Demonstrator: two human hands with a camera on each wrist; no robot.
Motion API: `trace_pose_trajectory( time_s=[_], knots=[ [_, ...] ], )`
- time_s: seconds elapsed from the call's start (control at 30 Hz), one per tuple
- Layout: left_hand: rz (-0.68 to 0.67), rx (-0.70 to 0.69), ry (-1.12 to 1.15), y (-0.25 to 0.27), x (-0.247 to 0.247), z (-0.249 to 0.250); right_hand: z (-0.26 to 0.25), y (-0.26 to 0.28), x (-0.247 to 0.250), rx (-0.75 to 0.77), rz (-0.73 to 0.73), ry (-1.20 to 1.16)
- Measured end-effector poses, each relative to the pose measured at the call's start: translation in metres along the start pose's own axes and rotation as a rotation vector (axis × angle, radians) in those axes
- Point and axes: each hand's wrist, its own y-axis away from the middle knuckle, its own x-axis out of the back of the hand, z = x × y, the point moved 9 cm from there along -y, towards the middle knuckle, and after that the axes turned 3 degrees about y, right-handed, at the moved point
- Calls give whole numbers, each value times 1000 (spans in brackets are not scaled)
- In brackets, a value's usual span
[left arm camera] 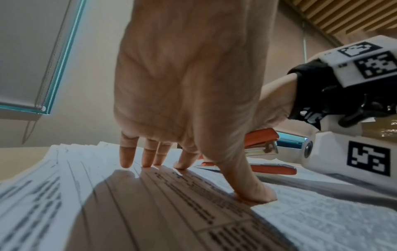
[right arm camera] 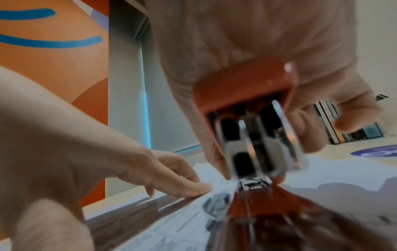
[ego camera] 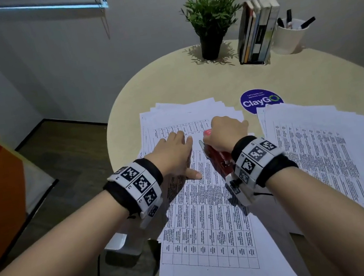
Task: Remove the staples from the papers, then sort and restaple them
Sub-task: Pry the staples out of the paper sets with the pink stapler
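Observation:
Printed table sheets [ego camera: 203, 218] lie in a loose pile at the middle of the round table [ego camera: 168, 85]. My left hand [ego camera: 176, 153] lies flat on the top sheet, its fingers [left arm camera: 148, 158] straight and its thumb pressing the paper [left arm camera: 150, 212]. Just to its right, my right hand [ego camera: 225, 133] grips a red stapler [ego camera: 219, 159], also seen as an orange-red stapler [left arm camera: 261, 146] beside the left hand. The stapler [right arm camera: 253, 122] stands with its mouth parted over the sheet's edge [right arm camera: 187, 219]. Whether a staple sits there is hidden.
A second pile of printed sheets [ego camera: 316, 147] lies at the right. A blue round sticker [ego camera: 259, 100] is on the table behind the piles. At the far edge stand a potted plant [ego camera: 211, 21], several books [ego camera: 257, 30] and a white pen cup [ego camera: 290, 36].

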Motion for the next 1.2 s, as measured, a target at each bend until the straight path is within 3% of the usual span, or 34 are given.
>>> trace_pose_trajectory(
  time_s=[0.2, 0.33, 0.43, 0.63, 0.83, 1.2],
  knots=[
    [7, -1, -30, 0, -1, 0, -7, -5, -4, -47, 9, -68],
    [21, -3, -47, 0, 2, 1, -28, -4, 4, 147, 148, 237],
    [26, -5, -67, -1, 3, 3, -27, -4, 7, 220, 197, 288],
    [22, -2, -86, 0, 2, 3, -10, -13, -1, 96, 136, 10],
    [27, -9, -79, 0, 3, 5, -13, -17, -4, -6, 143, -44],
    [14, -16, -84, -3, 7, 6, -7, -33, 0, -9, 149, -116]
  ],
)
